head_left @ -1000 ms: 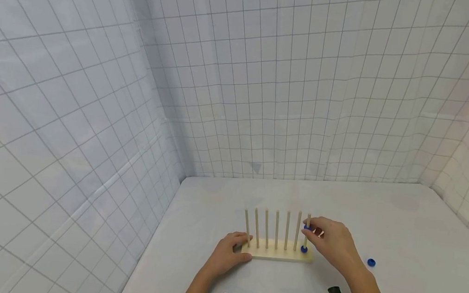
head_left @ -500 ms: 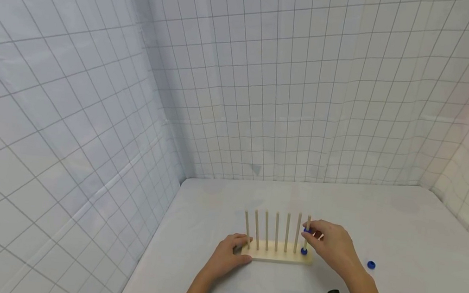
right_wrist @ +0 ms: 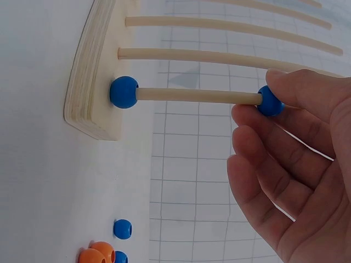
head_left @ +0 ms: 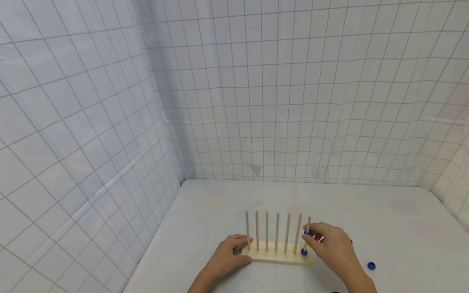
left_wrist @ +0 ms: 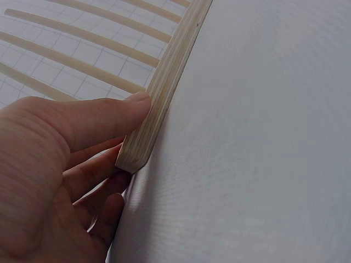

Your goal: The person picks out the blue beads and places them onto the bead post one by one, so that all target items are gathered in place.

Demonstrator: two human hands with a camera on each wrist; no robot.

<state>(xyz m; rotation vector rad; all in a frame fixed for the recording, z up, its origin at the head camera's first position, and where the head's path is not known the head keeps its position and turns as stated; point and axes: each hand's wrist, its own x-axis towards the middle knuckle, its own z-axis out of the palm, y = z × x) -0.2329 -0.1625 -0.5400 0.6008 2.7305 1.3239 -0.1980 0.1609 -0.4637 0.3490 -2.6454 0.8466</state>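
Note:
A wooden peg board (head_left: 277, 258) carries a row of several upright pegs. Its left end is gripped by my left hand (head_left: 226, 256), with the thumb on the front edge and the fingers round behind; the left wrist view shows this thumb (left_wrist: 118, 118) against the layered wood. Thumb and index finger of my right hand (head_left: 332, 246) pinch a blue bead (right_wrist: 270, 101), which is threaded on the rightmost peg (right_wrist: 197, 95) near its top. The other right fingers are loosely bent below. Another blue bead (right_wrist: 124, 92) sits at the foot of that same peg.
A loose blue bead (head_left: 371, 265) lies on the white table (head_left: 410, 292) right of the right forearm. In the right wrist view, orange beads (right_wrist: 92, 256) and blue beads (right_wrist: 123, 229) lie beyond the board's end. Grid-patterned sheets (head_left: 272, 98) enclose the back and sides.
The right hand has slid the pinched bead slightly down the rightmost peg. A bit of blue now shows behind that hand. The left hand keeps its grip on the board.

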